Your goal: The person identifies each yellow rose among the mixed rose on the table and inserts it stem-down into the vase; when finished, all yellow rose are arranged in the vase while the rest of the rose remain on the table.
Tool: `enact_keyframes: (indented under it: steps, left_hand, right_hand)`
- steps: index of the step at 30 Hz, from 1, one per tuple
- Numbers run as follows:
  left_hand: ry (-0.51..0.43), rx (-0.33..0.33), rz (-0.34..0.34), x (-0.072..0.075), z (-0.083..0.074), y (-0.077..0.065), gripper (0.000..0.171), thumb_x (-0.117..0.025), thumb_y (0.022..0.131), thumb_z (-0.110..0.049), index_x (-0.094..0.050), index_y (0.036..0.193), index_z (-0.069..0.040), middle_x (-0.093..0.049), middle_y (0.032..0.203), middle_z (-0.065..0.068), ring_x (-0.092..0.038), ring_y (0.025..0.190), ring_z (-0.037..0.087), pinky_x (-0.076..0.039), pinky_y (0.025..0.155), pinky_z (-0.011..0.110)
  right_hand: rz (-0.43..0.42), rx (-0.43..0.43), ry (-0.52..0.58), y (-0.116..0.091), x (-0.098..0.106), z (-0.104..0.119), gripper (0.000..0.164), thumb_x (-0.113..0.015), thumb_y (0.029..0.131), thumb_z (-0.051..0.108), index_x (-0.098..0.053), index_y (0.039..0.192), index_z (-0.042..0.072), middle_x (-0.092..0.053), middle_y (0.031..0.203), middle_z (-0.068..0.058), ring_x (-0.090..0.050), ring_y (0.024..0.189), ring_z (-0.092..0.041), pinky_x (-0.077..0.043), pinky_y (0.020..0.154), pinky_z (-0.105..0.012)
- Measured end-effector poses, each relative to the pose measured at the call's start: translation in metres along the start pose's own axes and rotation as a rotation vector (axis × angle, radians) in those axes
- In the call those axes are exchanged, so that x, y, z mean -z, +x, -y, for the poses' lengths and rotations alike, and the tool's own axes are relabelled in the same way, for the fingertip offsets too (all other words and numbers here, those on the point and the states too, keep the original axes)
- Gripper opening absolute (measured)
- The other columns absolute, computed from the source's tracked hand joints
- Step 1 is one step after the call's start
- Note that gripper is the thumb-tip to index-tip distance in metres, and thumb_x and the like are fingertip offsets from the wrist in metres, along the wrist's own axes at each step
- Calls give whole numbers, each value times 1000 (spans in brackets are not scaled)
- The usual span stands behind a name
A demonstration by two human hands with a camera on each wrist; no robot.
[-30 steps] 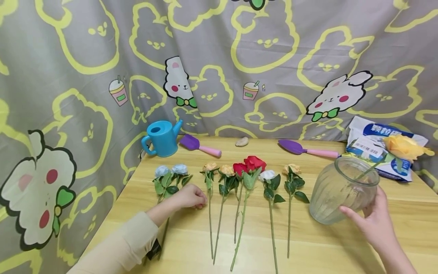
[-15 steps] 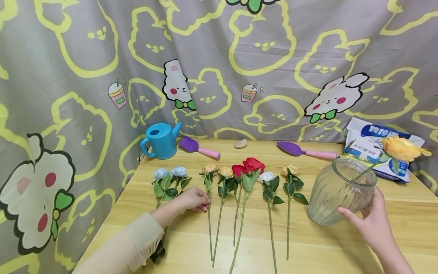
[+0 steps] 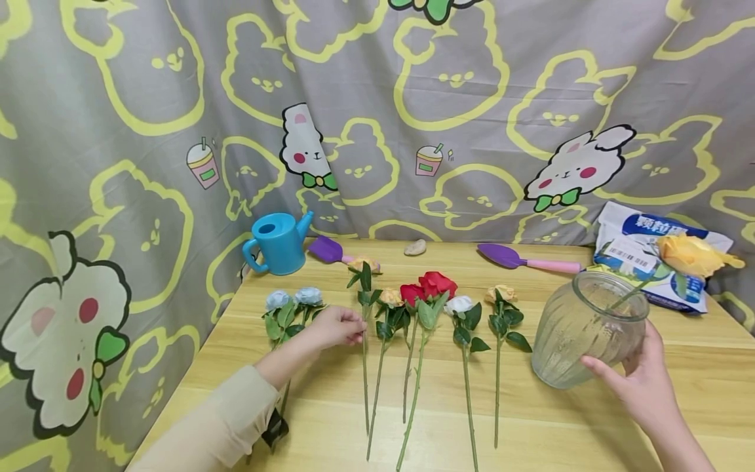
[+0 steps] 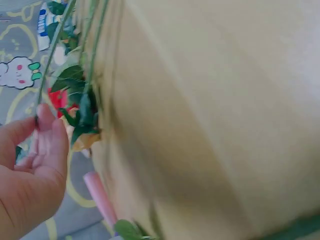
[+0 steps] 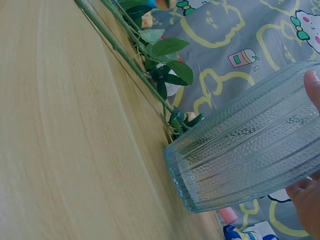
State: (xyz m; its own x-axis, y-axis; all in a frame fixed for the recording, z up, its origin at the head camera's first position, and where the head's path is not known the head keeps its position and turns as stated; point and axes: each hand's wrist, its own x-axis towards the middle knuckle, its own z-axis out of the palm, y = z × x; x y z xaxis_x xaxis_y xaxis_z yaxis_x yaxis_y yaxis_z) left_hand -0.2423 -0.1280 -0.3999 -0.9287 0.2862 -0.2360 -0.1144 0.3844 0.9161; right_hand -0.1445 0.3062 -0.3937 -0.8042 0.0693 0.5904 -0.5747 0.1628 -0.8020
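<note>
Pinching a peach rose (image 3: 367, 297) by its stem in our left hand (image 3: 336, 328), we grip the glass vase (image 3: 575, 341) with our right hand (image 3: 639, 383). One yellow rose (image 3: 693, 255) already leans in the vase; the pinched one, two blue roses (image 3: 308, 296), two red roses (image 3: 438, 284), a white rose (image 3: 459, 304) and two more peach roses (image 3: 390, 298) are left outside, over the table (image 3: 439, 426).

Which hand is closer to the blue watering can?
The left hand. It is in front of the blue watering can, a little to its right, pinching a flower stem. The right hand is much farther to the right, holding the glass vase.
</note>
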Motion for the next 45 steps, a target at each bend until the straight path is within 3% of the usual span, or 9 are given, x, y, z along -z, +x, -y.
enact_keyframes:
  steps: [5, 14, 17, 20, 23, 27, 34, 45]
  left_hand:
    - [-33, -66, 11, 6, -26, -5, 18, -57, 88, -7, -57, 94, 10, -63, 81, 16, -62, 80, 28, -51, 77, 39]
    - [-56, -247, -8, 9, -99, -7, 13, -57, 89, -8, -57, 92, 4, -63, 82, 13, -61, 78, 22, -52, 75, 33]
    - [-46, -310, -21, 6, -125, -8, 13, -57, 89, -11, -57, 91, 2, -63, 79, 10, -60, 76, 23, -52, 69, 30]
    - [-37, -342, -31, 1, -150, -10, 16, -58, 89, -18, -58, 92, -3, -63, 82, 10, -61, 77, 19, -47, 52, 24]
    - [-81, -401, -30, -8, -172, -8, 18, -60, 88, -21, -58, 93, -4, -63, 87, 13, -62, 81, 21, -49, 55, 23]
    - [-197, -517, -6, -25, -197, 0, 18, -61, 87, -17, -57, 94, -1, -62, 89, 16, -61, 83, 24, -50, 78, 30]
    - [-326, -660, 31, -58, -228, 14, 12, -59, 87, -8, -55, 90, 4, -62, 86, 16, -61, 76, 17, -51, 76, 31]
    - [-428, -740, 67, -110, -265, 30, 13, -60, 85, -3, -55, 90, 8, -64, 88, 19, -62, 75, 17, -51, 73, 25]
  right_hand:
    - [12, 7, 2, 0, 1, -1, 87, -59, 60, -33, -27, 135, -5, -47, 121, -7, -49, 108, -10, -37, 89, -12]
    - [3, -9, -38, 0, 2, -1, 89, -60, 60, -33, -26, 136, -2, -45, 123, -7, -48, 109, -8, -37, 88, -11]
    - [-1, -6, -40, 0, 3, -1, 89, -60, 59, -33, -27, 136, -2, -45, 123, -8, -48, 108, -9, -37, 88, -11]
    - [-5, -5, -53, -1, 3, -2, 89, -60, 59, -33, -27, 136, -1, -45, 122, -6, -49, 107, -8, -37, 88, -11]
    - [-1, 4, -58, -1, 4, -2, 90, -60, 59, -33, -27, 136, -2, -46, 121, -6, -50, 105, -8, -38, 87, -11]
    - [2, 12, -80, -1, 6, -2, 90, -61, 58, -32, -27, 136, -2, -46, 121, -7, -51, 104, -8, -39, 86, -11]
    - [-5, 4, -118, -2, 5, -3, 95, -62, 59, -31, -23, 139, 3, -40, 123, -5, -48, 105, -6, -37, 87, -9]
    - [-21, -16, -181, -6, 5, -4, 96, -64, 58, -29, -22, 139, 4, -40, 124, -2, -46, 107, -4, -35, 88, -7]
